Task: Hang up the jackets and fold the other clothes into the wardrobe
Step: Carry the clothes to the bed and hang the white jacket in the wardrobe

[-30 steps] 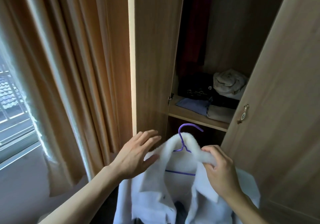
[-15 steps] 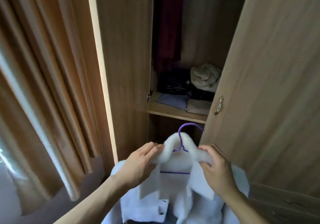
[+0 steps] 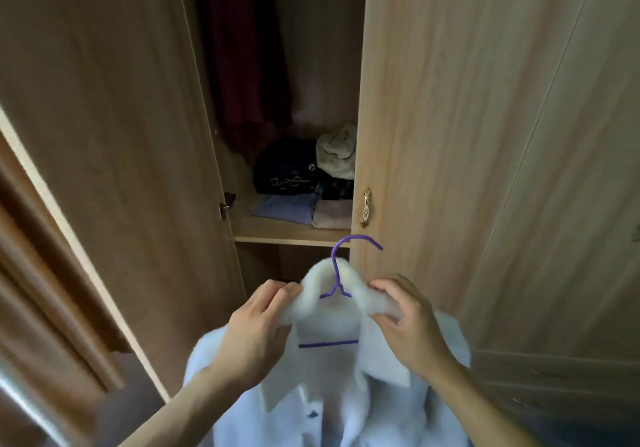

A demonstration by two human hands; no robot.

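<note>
A white fleecy jacket (image 3: 332,394) hangs on a purple wire hanger (image 3: 337,266) in front of me, low in the view. My left hand (image 3: 258,325) grips the left side of its fluffy collar. My right hand (image 3: 407,322) grips the right side of the collar. The hanger's hook sticks up between my hands, just below the shelf edge. The wardrobe (image 3: 138,135) stands ahead with its doors partly open.
A dark red garment (image 3: 249,48) hangs inside. On the shelf (image 3: 287,230) lie folded clothes: a dark top (image 3: 287,169), a blue piece (image 3: 285,206), a beige piece (image 3: 334,216) and a rolled cream cloth (image 3: 337,150). The right door (image 3: 485,135) has a brass handle (image 3: 366,207). Curtains hang at left.
My left hand closed on the left collar, which it only approached a second ago. The view swung right, away from the window and towards the wardrobe opening.
</note>
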